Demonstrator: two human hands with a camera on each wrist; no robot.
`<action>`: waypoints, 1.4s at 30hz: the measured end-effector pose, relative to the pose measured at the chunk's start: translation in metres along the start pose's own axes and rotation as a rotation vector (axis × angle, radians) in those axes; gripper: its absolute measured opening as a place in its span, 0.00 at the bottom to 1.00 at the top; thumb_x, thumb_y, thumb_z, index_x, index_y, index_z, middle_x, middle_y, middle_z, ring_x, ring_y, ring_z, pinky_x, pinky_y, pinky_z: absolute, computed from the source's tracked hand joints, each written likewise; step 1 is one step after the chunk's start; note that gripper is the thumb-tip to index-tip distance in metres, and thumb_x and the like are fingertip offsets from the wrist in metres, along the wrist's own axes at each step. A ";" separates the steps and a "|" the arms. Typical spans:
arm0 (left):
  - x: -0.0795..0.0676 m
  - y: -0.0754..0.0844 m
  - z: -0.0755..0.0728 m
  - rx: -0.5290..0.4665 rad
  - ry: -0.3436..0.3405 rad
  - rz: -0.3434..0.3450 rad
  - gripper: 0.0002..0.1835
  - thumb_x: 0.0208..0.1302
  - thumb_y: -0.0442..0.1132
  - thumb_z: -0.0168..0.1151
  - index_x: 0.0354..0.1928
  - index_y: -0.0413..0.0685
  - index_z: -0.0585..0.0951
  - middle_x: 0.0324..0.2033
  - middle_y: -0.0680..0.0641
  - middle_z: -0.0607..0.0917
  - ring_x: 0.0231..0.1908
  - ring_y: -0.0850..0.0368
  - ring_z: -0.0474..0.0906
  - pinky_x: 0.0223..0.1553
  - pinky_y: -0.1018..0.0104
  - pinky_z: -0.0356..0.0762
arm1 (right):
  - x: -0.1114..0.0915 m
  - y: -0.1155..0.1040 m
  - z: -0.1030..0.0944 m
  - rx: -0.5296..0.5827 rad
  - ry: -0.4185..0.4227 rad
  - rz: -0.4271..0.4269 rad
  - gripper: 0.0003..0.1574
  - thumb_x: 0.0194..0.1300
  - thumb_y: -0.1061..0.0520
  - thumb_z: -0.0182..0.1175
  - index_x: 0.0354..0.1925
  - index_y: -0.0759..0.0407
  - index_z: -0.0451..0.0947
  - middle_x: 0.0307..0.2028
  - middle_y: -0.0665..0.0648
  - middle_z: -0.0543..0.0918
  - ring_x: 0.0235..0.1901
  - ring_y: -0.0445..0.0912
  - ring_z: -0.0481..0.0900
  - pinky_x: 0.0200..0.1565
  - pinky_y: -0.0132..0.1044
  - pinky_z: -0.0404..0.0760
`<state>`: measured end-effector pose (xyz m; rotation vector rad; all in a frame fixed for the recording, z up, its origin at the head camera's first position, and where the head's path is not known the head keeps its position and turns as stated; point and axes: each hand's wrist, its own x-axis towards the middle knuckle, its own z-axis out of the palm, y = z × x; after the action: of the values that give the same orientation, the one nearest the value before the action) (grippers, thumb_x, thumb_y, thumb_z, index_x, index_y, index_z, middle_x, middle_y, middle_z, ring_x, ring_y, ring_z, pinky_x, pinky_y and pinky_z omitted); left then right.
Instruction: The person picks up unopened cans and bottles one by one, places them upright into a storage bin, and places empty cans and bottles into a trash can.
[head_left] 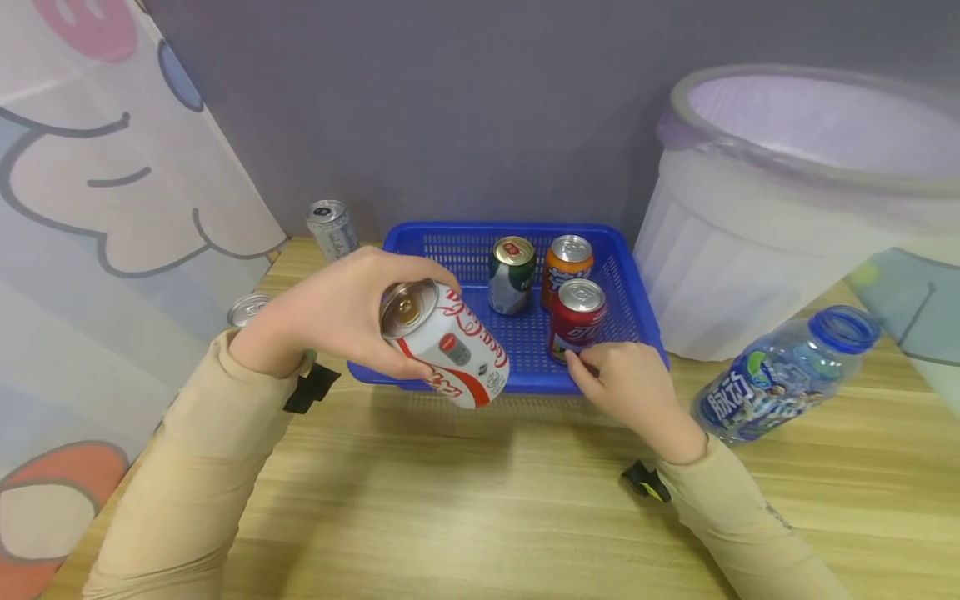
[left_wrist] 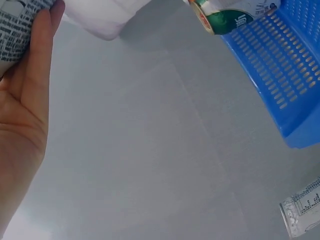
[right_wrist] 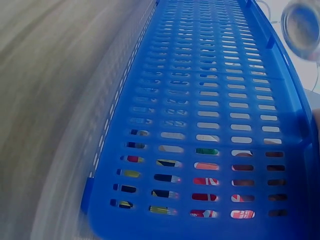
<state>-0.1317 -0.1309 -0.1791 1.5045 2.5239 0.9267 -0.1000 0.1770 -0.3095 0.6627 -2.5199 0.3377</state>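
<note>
"Where is the white-and-red Coca-Cola metal can?"

"In the left hand, fingers and thumb clamped round its upper end. It is tilted, base toward the right, overlapping the near rim of the blue slotted plastic basket in the head view. I can't tell whether it's above the rim or just short of it."

"If it's to go in, what's the careful way?"

"I'd lift the base well clear of the rim first, then level the can so its bottom lands flat. The bare floor in the basket's left half looks the roomiest spot."

"And its neighbours?"

"The green-and-silver can, the orange can and the dark red can stand upright toward the right. I'd avoid nudging them."

"The right hand?"

"At the basket's near right side, close to the red can. I can't tell whether it grips anything. A light hold on the rim would steady the basket."

"Anything further out?"

"The clear, blue-labelled plastic bottle beside the right forearm. I'd mind that elbow."
</note>
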 end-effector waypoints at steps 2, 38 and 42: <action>0.007 -0.003 -0.001 0.002 0.002 -0.033 0.33 0.38 0.44 0.78 0.49 0.41 0.77 0.33 0.52 0.85 0.29 0.65 0.80 0.26 0.69 0.78 | 0.000 0.000 0.001 -0.001 0.001 0.004 0.30 0.59 0.54 0.59 0.07 0.49 0.56 0.07 0.45 0.59 0.10 0.38 0.56 0.14 0.32 0.55; 0.103 -0.063 0.044 0.123 -0.217 -0.169 0.31 0.41 0.49 0.76 0.49 0.47 0.77 0.36 0.54 0.83 0.34 0.63 0.80 0.37 0.69 0.78 | -0.005 0.004 -0.001 -0.031 0.046 -0.001 0.30 0.57 0.54 0.60 0.08 0.48 0.55 0.07 0.44 0.58 0.09 0.38 0.56 0.14 0.32 0.53; 0.104 -0.071 0.053 0.114 -0.217 -0.194 0.33 0.41 0.49 0.76 0.51 0.46 0.76 0.38 0.52 0.83 0.35 0.62 0.80 0.38 0.69 0.78 | -0.006 0.004 0.000 -0.028 0.029 0.001 0.29 0.57 0.54 0.60 0.08 0.48 0.55 0.08 0.44 0.57 0.09 0.37 0.55 0.14 0.31 0.53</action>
<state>-0.2235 -0.0460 -0.2341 1.2784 2.5413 0.5693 -0.0976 0.1826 -0.3128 0.6406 -2.4929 0.3101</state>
